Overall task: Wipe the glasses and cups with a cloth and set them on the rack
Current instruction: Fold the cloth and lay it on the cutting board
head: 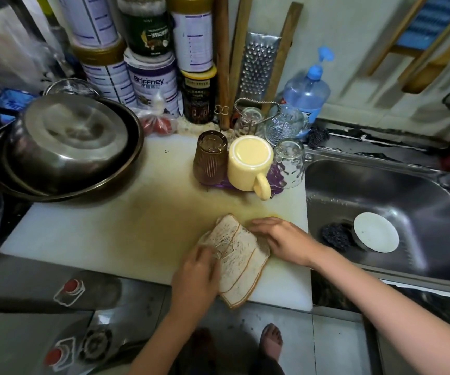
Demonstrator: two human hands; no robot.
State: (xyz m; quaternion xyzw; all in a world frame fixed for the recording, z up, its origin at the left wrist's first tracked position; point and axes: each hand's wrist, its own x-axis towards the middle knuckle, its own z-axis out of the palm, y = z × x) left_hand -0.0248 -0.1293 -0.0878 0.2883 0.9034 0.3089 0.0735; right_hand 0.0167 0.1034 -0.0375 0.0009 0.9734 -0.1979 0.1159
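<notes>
- Head view, lower centre: my left hand (195,269) grips the cloth (238,258) on the white board (83,234).
- I see my right hand (280,239) flat on it, fingers straight.
- Yellow mug (249,163) sits inverted above centre.

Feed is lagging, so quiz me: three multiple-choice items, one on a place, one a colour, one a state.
1. Where does the cloth lie? A in the sink; B on the cutting board's near edge; C over the steel bowl.
2. What colour is the mug on the rack? A blue; B red; C yellow.
3. How does the mug stand? A upside down; B upright; C on its side.
Answers: 1 B, it overhangs the board's front; 2 C, pale yellow body and handle; 3 A, its base faces up.
</notes>
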